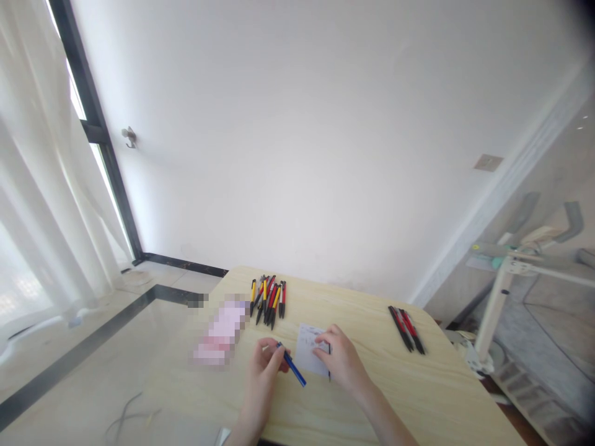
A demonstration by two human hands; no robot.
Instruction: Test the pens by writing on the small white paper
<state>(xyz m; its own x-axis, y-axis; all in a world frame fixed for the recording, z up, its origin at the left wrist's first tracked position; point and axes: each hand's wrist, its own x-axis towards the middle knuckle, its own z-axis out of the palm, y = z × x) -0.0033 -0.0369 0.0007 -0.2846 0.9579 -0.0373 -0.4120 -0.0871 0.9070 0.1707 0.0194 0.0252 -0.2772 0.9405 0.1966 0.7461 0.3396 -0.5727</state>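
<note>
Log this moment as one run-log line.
left grip: holds blue pen | right grip: over white paper, at thin dark stick, hold unclear | table: mixed pens beyond left grip; red and black pens right

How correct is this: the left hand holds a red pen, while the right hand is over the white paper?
Wrong colour: the head view shows the left hand holding a blue pen, not red. The right hand is over the white paper.

1 head camera looks forward-down over table (432,396)
</note>
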